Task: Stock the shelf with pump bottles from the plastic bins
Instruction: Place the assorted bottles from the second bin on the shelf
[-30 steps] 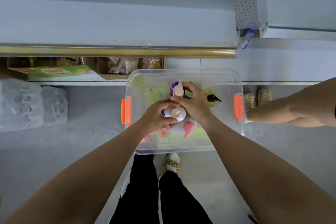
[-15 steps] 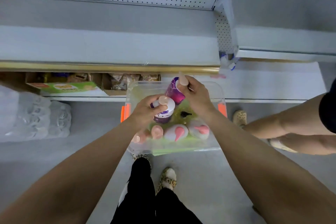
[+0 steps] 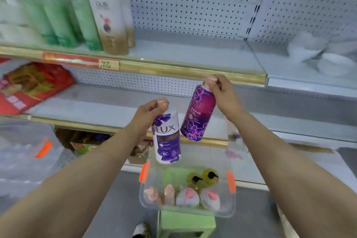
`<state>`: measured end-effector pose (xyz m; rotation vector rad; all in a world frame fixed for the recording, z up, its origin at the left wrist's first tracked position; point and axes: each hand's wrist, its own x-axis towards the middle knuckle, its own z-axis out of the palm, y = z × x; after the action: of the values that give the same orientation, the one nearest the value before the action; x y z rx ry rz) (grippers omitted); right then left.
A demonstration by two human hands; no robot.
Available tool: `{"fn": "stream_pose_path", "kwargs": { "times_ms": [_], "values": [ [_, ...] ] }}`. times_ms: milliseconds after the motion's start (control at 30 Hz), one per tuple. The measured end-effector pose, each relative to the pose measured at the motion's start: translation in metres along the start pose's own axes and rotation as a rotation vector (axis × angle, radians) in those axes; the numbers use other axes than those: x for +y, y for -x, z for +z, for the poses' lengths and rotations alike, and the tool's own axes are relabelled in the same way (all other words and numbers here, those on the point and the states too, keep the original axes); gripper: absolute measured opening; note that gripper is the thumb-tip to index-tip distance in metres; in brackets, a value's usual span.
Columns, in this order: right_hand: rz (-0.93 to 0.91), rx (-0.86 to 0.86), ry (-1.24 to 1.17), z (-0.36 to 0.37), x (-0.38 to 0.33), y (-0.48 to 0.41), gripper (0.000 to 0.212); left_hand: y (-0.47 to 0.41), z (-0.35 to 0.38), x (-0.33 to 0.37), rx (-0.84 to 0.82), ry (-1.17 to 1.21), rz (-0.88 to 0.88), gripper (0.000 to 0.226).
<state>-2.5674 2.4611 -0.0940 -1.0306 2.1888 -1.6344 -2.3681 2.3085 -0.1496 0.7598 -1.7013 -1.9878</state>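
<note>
The LUX bottle (image 3: 167, 137) was white with purple flowers and a brown band. The second bottle (image 3: 199, 114) ran magenta to deep purple, with outlined blossoms. The bin (image 3: 230, 206) was clear with orange latches, on a pale green stool (image 3: 185, 222). Inside showed pink pumps (image 3: 190, 193) and black pumps (image 3: 197, 178). The shelf edge (image 3: 173, 67) was gold, the pegboard (image 3: 193, 6) white and dotted.
</note>
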Motion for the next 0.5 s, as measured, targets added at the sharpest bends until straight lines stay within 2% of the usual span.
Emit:
{"fn": "stream_pose_path", "kwargs": {
  "times_ms": [233, 367, 500],
  "values": [
    [-0.185, 0.059, -0.051, -0.014, -0.11, -0.067, 0.025, -0.009, -0.018, 0.096, -0.021, 0.084, 0.101, 0.036],
    [-0.276, 0.08, -0.1, -0.004, -0.159, -0.113, 0.027, -0.028, -0.039, 0.127, -0.036, 0.108, 0.14, 0.047],
    [-0.336, 0.02, -0.122, 0.026, -0.189, -0.151, 0.022, -0.049, -0.067, 0.141, -0.081, 0.03, 0.133, 0.052]
  ]
}}
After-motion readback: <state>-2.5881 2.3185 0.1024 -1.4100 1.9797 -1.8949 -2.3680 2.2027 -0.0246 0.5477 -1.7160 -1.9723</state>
